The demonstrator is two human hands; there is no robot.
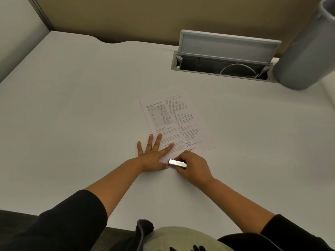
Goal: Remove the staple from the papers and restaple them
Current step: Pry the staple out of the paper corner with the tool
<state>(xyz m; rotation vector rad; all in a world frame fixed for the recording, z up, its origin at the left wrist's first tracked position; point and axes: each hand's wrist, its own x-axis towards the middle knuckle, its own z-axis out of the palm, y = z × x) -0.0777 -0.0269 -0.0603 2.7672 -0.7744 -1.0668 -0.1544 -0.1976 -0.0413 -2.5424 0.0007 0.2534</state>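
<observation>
We pin the papers (174, 122) flat with our spread left hand (152, 156); our right hand (194, 166) grips the stapler (177, 163) at the near corner, which we should press squarely.

Quick count: one set of papers (174, 122), can't tell how many sheets are in it. One stapler (177, 163), small and silver. Two hands, left (154, 154) and right (194, 165). One desk (81, 105), one open cable box (223, 58) with one white cable (237, 69) inside, one grey cylinder (306, 49).
</observation>
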